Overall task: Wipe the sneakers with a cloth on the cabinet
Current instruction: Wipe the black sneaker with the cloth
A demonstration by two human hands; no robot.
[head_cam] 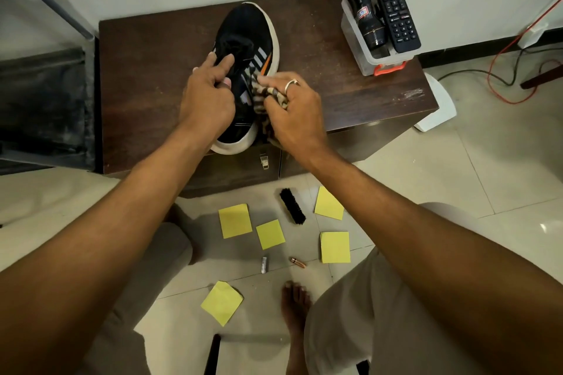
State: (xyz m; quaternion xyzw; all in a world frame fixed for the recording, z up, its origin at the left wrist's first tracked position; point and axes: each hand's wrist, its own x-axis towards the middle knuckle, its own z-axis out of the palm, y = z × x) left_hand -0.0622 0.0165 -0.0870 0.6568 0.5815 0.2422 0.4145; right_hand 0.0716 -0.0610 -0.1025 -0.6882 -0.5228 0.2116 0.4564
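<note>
Left hand (207,94) grips sneaker (246,39); right hand (292,109) presses bunched cloth (265,94) against it.

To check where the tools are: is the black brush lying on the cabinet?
No, the brush lies on the floor in front of the cabinet.

Black white-soled sneaker (247,28) upright on dark wooden cabinet (146,70); crumpled patterned cloth (258,99) against its side

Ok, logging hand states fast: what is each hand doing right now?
Left hand: grips the black sneaker at its opening.
Right hand: holds the patterned cloth against the sneaker's side.
</note>
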